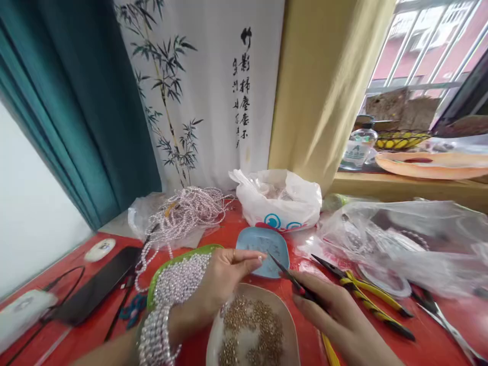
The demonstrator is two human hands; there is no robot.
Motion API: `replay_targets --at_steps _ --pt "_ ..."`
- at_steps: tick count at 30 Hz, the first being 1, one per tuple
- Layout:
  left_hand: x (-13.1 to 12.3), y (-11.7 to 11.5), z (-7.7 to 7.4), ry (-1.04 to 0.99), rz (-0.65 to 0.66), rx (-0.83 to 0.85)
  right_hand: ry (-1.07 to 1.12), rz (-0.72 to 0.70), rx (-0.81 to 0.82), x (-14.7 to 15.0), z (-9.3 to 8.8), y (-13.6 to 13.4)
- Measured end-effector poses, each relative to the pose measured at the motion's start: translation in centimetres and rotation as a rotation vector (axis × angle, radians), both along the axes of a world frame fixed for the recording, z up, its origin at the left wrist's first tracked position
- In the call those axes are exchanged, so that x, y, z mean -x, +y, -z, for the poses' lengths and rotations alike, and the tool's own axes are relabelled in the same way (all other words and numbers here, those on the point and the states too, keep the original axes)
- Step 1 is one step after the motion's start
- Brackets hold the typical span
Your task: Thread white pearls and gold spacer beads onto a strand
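My left hand (221, 284) hovers over the red table, thumb and forefinger pinched near the tip of a tool; what they pinch is too small to see. Strands of pearl beads (154, 335) are wound around that wrist. My right hand (339, 320) grips thin dark pliers (290, 277) whose tip points up-left toward the left fingertips. Under both hands lies a white dish of small gold beads (253, 328). A blue dish (263, 244) sits just behind the fingertips. A green plate heaped with pearl beads (179, 279) is at the left.
Yellow-handled pliers (366, 295) and scissors (442, 317) lie to the right beside clear plastic bags (415, 239). A white bag (280, 201) and loose pearl strands (186, 208) sit at the back. A black phone (99, 287) with cables rests at left. A window ledge holds dishes.
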State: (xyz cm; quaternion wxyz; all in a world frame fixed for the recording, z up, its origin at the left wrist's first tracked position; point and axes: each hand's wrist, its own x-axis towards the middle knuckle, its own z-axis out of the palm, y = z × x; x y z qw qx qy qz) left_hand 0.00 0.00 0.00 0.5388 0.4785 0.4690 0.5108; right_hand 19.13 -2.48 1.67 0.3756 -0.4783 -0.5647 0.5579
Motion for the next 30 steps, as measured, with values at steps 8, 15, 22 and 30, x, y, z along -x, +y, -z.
replay_targets --at_steps 8,15,22,30 --pt "-0.3 -0.3 0.4 -0.141 0.030 0.067 0.397 -0.269 0.457 0.8 0.1 -0.1" --pt "-0.3 -0.2 0.3 -0.162 0.064 0.055 0.497 -0.327 0.495 0.7 0.7 0.4" --pt "-0.5 -0.2 0.1 -0.157 0.059 0.094 0.506 -0.395 0.495 0.5 0.8 0.8" --pt "-0.5 -0.2 0.0 -0.140 0.048 0.111 0.441 -0.470 0.527 0.0 1.1 1.6"
